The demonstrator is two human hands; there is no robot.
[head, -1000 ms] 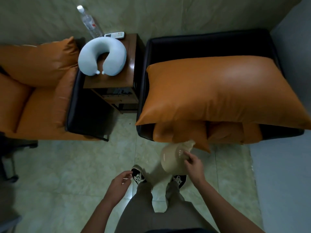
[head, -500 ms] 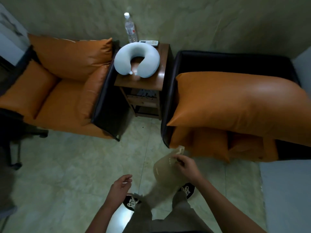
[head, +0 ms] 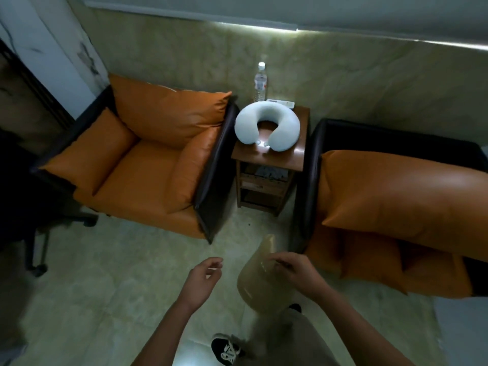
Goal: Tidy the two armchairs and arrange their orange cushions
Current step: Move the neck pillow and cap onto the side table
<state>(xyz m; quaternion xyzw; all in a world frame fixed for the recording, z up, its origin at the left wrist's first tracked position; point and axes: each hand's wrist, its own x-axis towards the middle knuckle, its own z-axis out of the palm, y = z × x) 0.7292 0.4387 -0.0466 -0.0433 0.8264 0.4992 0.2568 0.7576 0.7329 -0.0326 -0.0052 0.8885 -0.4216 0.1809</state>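
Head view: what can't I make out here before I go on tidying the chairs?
- Right armchair: seat hidden under the big orange cushion; its far side is cut by the frame edge.
- Beige object in the right hand: motion-blurred, so I cannot identify it.
- Side table lower shelf: contents too dark.
- Far left: dark chair base, unclear.

Neck pillow point(head: 267, 126), remote point(head: 281, 102) on side table point(head: 298, 160); bottle point(head: 260, 82) behind.
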